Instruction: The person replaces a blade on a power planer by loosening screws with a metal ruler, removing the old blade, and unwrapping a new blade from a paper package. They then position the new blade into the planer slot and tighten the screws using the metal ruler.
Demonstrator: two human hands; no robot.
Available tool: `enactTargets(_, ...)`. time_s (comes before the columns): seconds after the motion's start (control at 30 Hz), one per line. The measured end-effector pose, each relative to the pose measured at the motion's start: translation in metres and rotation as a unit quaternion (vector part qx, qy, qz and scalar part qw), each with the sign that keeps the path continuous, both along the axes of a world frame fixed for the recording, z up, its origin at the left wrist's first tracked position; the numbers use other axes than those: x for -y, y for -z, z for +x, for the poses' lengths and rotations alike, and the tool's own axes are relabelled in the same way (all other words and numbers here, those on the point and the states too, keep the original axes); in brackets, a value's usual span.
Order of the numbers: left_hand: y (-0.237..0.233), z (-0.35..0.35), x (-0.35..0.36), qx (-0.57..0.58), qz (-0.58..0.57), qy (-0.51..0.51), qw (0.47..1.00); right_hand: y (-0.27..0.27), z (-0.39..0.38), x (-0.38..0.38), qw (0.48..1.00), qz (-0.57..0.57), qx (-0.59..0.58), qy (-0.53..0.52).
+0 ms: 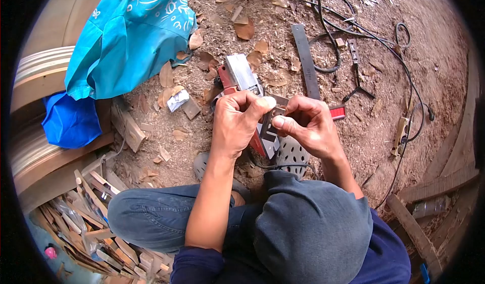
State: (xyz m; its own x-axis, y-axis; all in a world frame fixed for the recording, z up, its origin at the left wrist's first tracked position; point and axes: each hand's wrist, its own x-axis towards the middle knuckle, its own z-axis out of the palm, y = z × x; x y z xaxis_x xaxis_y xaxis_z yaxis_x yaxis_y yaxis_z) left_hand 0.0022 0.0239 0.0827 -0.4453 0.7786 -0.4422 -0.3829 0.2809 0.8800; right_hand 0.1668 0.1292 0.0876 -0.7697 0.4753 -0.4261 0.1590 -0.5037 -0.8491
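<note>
While a metal strip (305, 61) lies right of the red-and-silver tool (241, 73), our left hand (236, 120) and right hand (314, 128) pinch a small metal piece (273, 116) above that tool.

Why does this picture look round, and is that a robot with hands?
No robot here! These are a person's bare hands. There is just one picture, taken by a camera on the person's head, looking down. Its dark corners make it look round.

The left hand and the right hand pinch a small flat metal piece between fingers and thumbs.

Below them is the ground, with wood shavings and dry leaves. On it lie a red and silver tool, a long metal strip and black cables.
</note>
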Motion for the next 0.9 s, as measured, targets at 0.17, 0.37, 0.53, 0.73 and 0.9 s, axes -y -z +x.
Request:
enactTargets(0.17, -0.007, -0.002, -0.002, 0.009, -0.035, 0.027, 0.999, 0.005, 0.001, 0.003, 0.998, -0.041, -0.036, 0.009)
enactTargets(0.37, -0.008, 0.0, -0.002, 0.158, -0.05, -0.027, 0.986, 0.015, 0.0, 0.006, 0.978, -0.179, -0.08, 0.076)
enactTargets(0.53, 0.0, 0.007, 0.006, 0.259, -0.075, 0.071, 0.96, 0.022, -0.005, 0.002, 0.977, -0.152, -0.093, 0.116)
enactTargets(0.73, 0.022, 0.024, 0.013, 0.431, 0.029, 0.055, 0.9, 0.031, -0.003, -0.005, 0.962, -0.211, -0.147, 0.089)
enactTargets(0.9, 0.008, 0.033, 0.0, 0.331, -0.029, -0.012, 0.943, 0.04, 0.001, -0.007, 0.943, -0.256, -0.183, 0.108)
